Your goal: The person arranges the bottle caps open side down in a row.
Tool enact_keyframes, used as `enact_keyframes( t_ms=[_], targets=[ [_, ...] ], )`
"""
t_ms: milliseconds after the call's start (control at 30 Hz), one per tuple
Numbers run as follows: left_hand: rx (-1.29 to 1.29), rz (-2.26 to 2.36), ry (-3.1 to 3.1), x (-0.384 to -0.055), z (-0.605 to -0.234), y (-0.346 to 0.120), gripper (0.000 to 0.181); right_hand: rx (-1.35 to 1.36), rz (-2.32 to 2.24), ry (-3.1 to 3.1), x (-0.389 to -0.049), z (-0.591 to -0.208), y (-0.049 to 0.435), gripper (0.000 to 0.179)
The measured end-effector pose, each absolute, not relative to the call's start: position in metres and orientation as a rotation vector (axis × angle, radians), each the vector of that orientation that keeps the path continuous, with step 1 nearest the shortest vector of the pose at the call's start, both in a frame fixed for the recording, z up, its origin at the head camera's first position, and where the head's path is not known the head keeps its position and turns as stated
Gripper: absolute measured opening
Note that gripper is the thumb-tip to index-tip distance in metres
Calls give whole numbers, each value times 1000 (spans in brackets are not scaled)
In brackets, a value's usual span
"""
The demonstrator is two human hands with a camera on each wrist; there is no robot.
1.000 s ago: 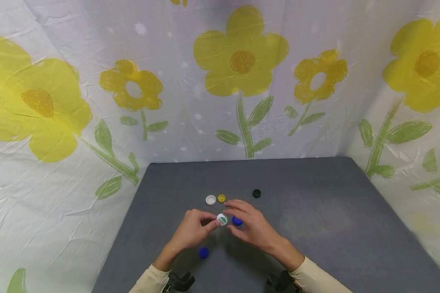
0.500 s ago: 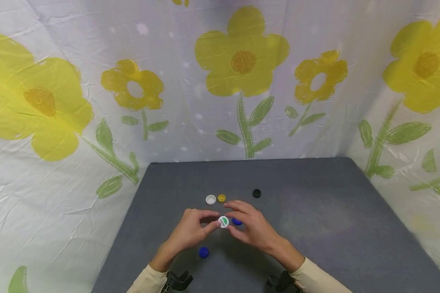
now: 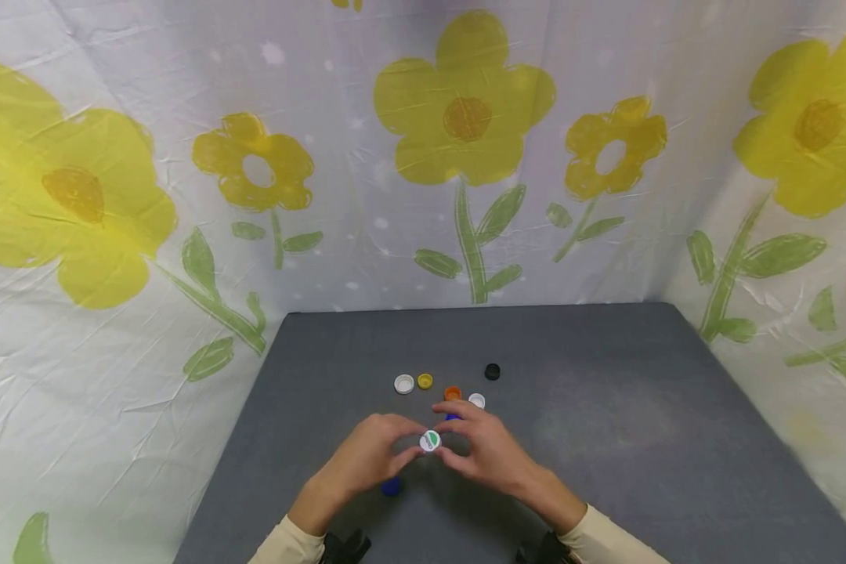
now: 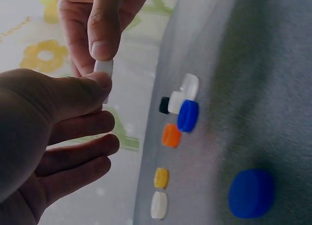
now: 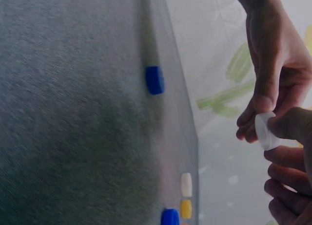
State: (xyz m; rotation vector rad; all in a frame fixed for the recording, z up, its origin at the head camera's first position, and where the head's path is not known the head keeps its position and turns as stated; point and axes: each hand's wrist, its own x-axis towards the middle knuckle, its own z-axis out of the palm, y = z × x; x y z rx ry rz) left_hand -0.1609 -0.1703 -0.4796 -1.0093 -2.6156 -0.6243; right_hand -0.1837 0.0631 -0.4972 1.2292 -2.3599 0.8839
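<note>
A small white bottle cap with a green print on its top is held above the table between both hands. My left hand pinches its left edge with thumb and index finger, the other fingers stretched out in the left wrist view. The right hand pinches the opposite edge between thumb and fingers. Below the hands lies a blue cap, partly covered by the left hand in the head view. Another blue cap is mostly hidden behind the right fingers there.
On the grey table beyond the hands lie a white cap, a yellow cap, an orange cap, a second white cap and a black cap. A pale cap shows beside them in the left wrist view. Flowered curtain surrounds the table.
Both hands have drawn the printed cap slightly nearer the body, and the right fingers have closed onto its edge. The orange and second white caps now show past the right hand.
</note>
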Motion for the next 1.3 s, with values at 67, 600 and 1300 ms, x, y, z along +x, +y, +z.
enact_keyframes(
  t_ms=[67,600,1300],
  targets=[
    [-1015,-558,-2654,-160,-484,-171,22,1234,841,-2379,-183,-502,61,22],
    [-972,-306,-2840,-153,-514,-169,14,1271,692,-2537,-172,-531,47,19],
    [-970,-139,-2867,-145,-532,-162,14,1324,602,-2529,-165,-551,42,17]
  ],
)
